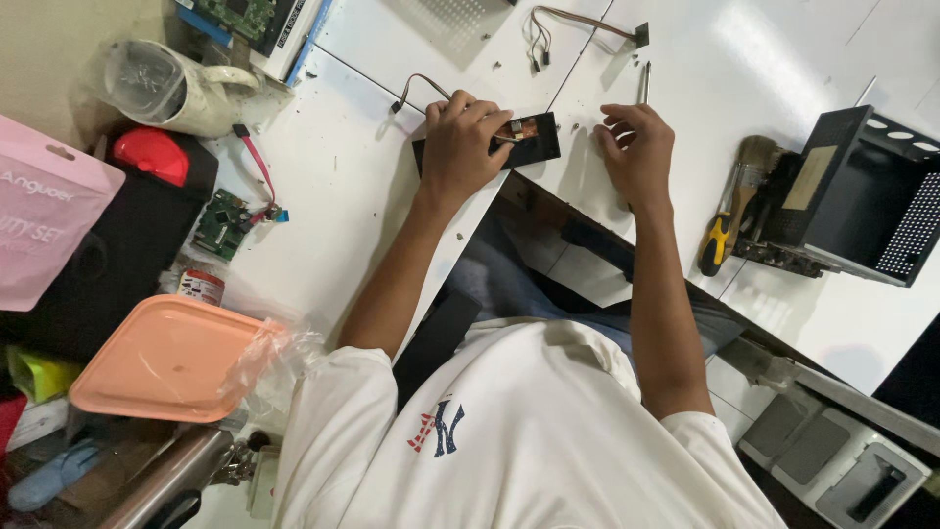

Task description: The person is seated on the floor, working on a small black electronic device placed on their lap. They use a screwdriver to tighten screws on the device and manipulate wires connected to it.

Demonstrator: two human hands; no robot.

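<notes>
We look down from above our own head onto a white tabletop (pixel 343 186). Our left hand (pixel 460 147) lies over the left end of a flat black rectangular part (pixel 534 145) that rests on the tabletop near its front edge, fingers curled down on it; a small copper-coloured component (pixel 517 127) shows on the part just beside our fingertips. The grip here is closed loosely onto the part, pressing or holding it down, though we cannot tell whether anything small is pinched between the fingers. A thin brown-and-black wire (pixel 421 86) loops away from under this hand toward the back of the tabletop.

Our right hand (pixel 638 152) rests just to the right of the black part, fingers bent, tips touching the tabletop; we cannot tell whether it holds anything. Just beyond its fingertips lies a slim metal screwdriver bit (pixel 644 83), and tiny screws (pixel 578 127) are scattered near both hands.

Farther right, well apart from our hands, lie a yellow-handled screwdriver (pixel 717 240), a wooden-handled brush (pixel 752 162) and a black perforated metal case (pixel 862 196). To the left sit a green circuit board (pixel 221 223) with a pink cable, a white mug (pixel 191 93), an orange plastic tray (pixel 162 358) and a pink pouch (pixel 44 220).
</notes>
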